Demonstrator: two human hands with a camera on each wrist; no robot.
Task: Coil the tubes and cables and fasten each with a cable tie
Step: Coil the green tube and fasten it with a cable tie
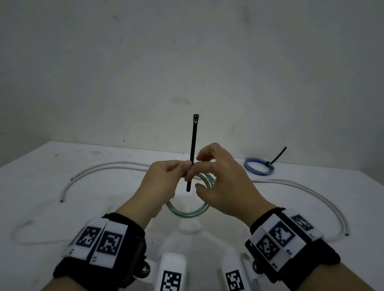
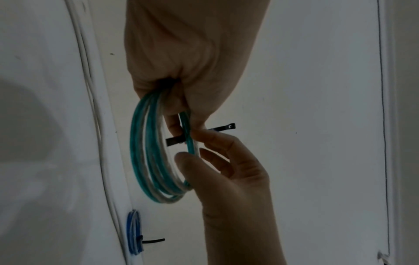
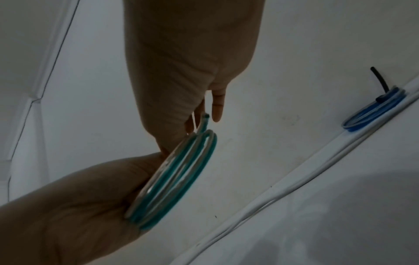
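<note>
Nearest in head view, both wrists carry black bands w/ black-and-white marker tags. Just past them the left hand (image 1: 159, 184) grips the green coil (image 1: 189, 212), held up off the white table (image 1: 42, 202), fingers curled round its top edge; the loop hangs below the hand. The right hand (image 1: 220, 185) meets it at the same spot, thumb & forefinger pinching a black cable tie (image 1: 192, 150), other fingers loosely spread. Head view shows the tie standing upright, head end up, tail poking just below the coil's top edge. Left wrist view adds what head view can't: the tie (image 2: 201, 134) crosses the coil's strands (image 2: 154, 157) on the far side from the camera, and the coil is several turns of green-and-clear tube. Right wrist view shows the coil (image 3: 176, 177) edge-on against the left palm (image 3: 75, 206), w/ one cut tube end sticking up near the right fingers (image 3: 216, 105); tie not visible there. Beyond the coil, a long white cable (image 1: 105, 166) lies uncoiled on the table, arcing out to both sides. Farther right of the coil, near the table's back edge, a blue coil (image 1: 258, 167) lies flat, already cinched w/ a black tie (image 1: 277, 156), tail sticking up. Behind: plain wall.
</note>
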